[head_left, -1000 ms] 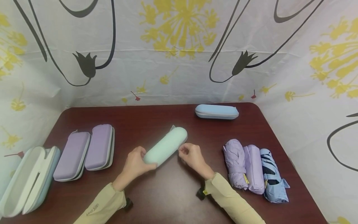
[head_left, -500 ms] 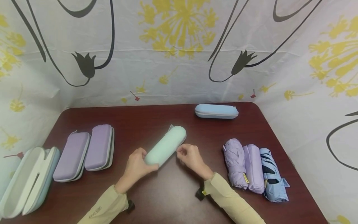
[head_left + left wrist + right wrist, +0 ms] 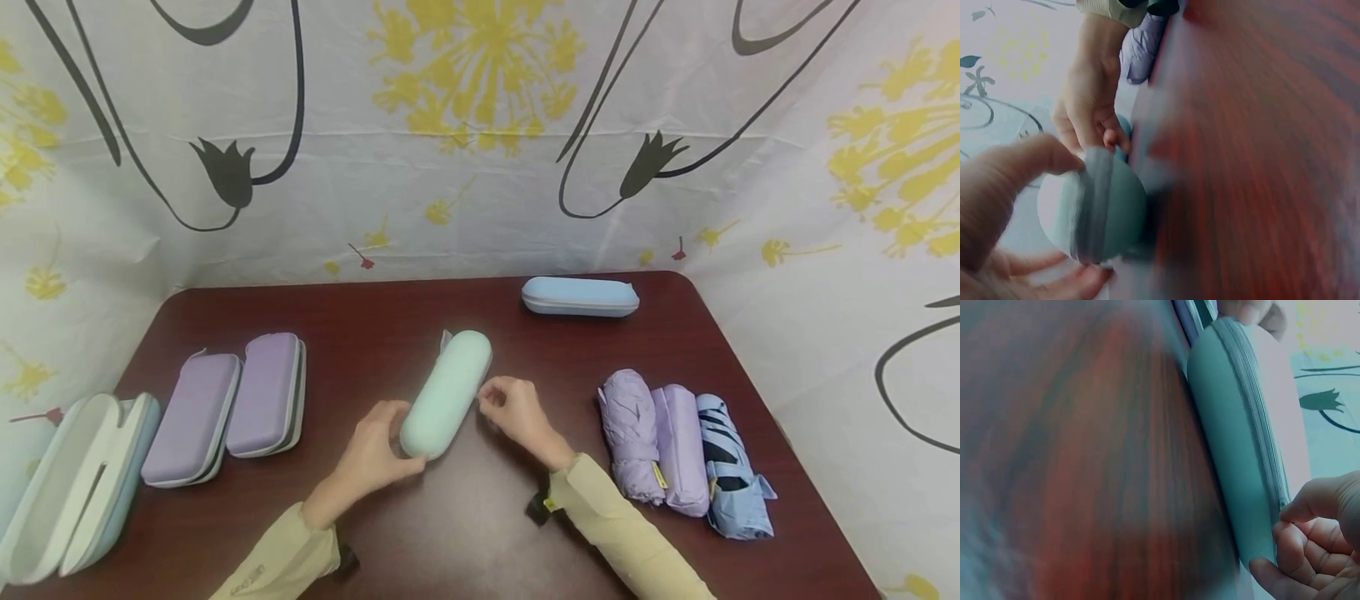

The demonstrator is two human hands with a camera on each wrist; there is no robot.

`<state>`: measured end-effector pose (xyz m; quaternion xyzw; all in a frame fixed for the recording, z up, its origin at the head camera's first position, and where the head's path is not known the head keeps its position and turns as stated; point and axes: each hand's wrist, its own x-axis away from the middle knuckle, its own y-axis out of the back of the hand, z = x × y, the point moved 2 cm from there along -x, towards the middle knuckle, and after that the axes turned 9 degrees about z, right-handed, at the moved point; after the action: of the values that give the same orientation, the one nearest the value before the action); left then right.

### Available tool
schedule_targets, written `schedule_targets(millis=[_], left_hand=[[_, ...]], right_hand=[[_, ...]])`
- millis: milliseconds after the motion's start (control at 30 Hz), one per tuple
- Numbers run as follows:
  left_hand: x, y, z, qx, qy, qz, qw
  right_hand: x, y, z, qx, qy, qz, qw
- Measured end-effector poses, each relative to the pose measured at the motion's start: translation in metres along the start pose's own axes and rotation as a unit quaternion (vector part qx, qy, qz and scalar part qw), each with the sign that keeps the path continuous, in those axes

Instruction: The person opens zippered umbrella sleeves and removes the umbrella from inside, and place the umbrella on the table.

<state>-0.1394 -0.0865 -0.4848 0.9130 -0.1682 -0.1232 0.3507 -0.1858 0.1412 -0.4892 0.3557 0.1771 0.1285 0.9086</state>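
A mint green zip case [image 3: 447,396] lies slantwise at mid-table, with a small tab at its far end. My left hand [image 3: 372,450] holds its near end, thumb on one side and fingers on the other. Along the case's side runs a grey zipper [image 3: 1254,403], which looks closed over the stretch in the right wrist view. My right hand [image 3: 517,417] is at the case's right side; there its thumb and forefinger pinch the zipper pull [image 3: 1283,505]. In the left wrist view the rounded near end [image 3: 1125,209] shows, with the zipper band crossing it.
To the left lie two purple cases [image 3: 193,419] and an opened pale blue case [image 3: 82,487]. A light blue case [image 3: 580,297] rests at the back right. Folded umbrellas, two purple [image 3: 632,437] and one blue [image 3: 731,471], lie on the right. Patterned cloth [image 3: 465,200] hangs behind the table.
The mint green case has swung counterclockwise, its far end shifting left and its near end right. My left hand has moved slightly with it. The right hand has stayed nearly in place.
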Motion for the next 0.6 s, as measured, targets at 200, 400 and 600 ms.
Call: schedule_targets(millis=[200, 400, 600], left_hand=[[-0.002, -0.002, 0.006, 0.022, -0.125, 0.002, 0.9919], [-0.003, -0.01, 0.008, 0.013, -0.142, -0.011, 0.9898], [-0.002, -0.014, 0.004, 0.012, -0.149, -0.032, 0.9882]], right_hand=[[0.0, 0.002, -0.003, 0.005, -0.003, 0.016, 1.0], [0.004, 0.0, -0.003, 0.003, 0.004, 0.042, 0.999], [0.008, -0.002, 0.0, 0.006, 0.017, 0.048, 0.999]])
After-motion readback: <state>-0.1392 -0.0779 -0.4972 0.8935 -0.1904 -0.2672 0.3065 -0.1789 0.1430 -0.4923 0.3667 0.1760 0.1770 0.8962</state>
